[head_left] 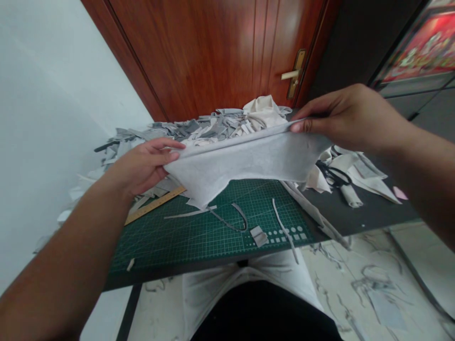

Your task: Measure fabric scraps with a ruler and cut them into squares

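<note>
A pale grey piece of fabric [249, 156] is stretched between my two hands above the table, its upper edge folded over and its lower edge curved. My left hand [149, 163] pinches its left end between thumb and fingers. Higher up, my right hand [341, 118] grips the folded edge near the right end. Beneath the fabric lies a green cutting mat [199, 244] with a printed grid. Thin strips of cloth [284, 227] and a small grey scrap [259, 236] rest on the mat. A wooden ruler [156, 204] sits partly under the fabric's left side.
A heap of grey and cream fabric scraps [209, 125] lines the table's back, against a wooden door [199, 52]. Black-handled scissors [334, 174] lie among cloth pieces at the right. Offcuts litter the floor [334, 270]. A white wall [60, 71] bounds the left.
</note>
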